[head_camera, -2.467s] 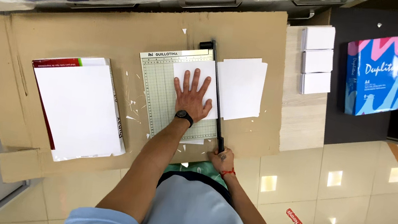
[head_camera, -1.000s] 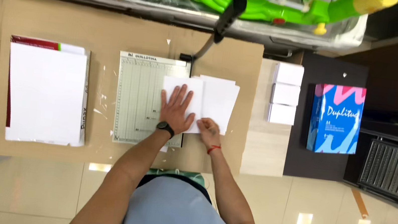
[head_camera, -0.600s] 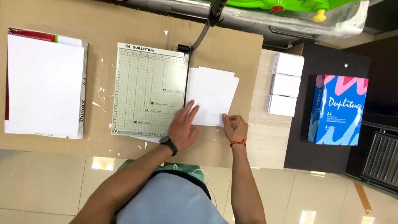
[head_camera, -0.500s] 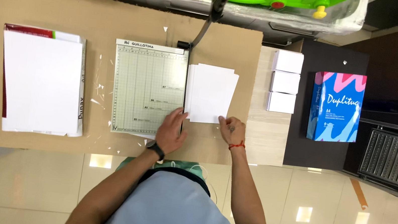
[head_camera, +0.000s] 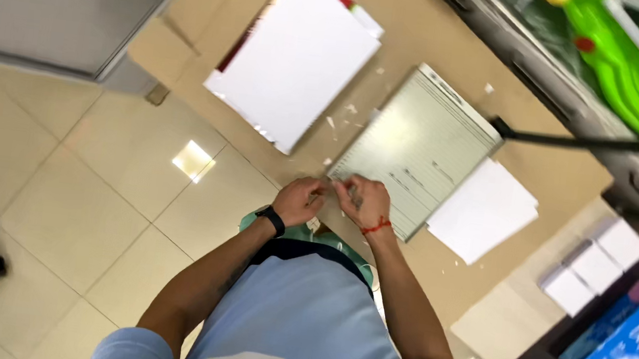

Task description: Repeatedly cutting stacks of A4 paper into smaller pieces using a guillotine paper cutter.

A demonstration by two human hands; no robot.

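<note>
The person stands at the near edge of a brown cardboard-covered table (head_camera: 556, 172), with both hands brought close together just over that edge. The left hand (head_camera: 299, 200), with a black band at the wrist, has its fingers curled inward toward the other hand; the right hand (head_camera: 361, 201), with a red thread at the wrist, is likewise curled, its fingertips meeting those of the left. Something small seems pinched between them, but the view is blurred and I cannot tell what it is or whether either hand truly grips it.

The hands sit at the near corner of a pale green gridded paper cutter board (head_camera: 421, 147), which lies slanted in the view near the middle of the table. Its long black cutting arm (head_camera: 600, 143) is raised, reaching away from the board's far corner toward the table's far edge. Just beside the board on its right side lies a small stack of cut white sheets (head_camera: 486, 210), touching or almost touching the board's edge. On the left part of the table lies a large stack of white paper (head_camera: 298, 55), well apart from the hands, with small white paper scraps (head_camera: 344, 113) scattered between it and the board.
</note>
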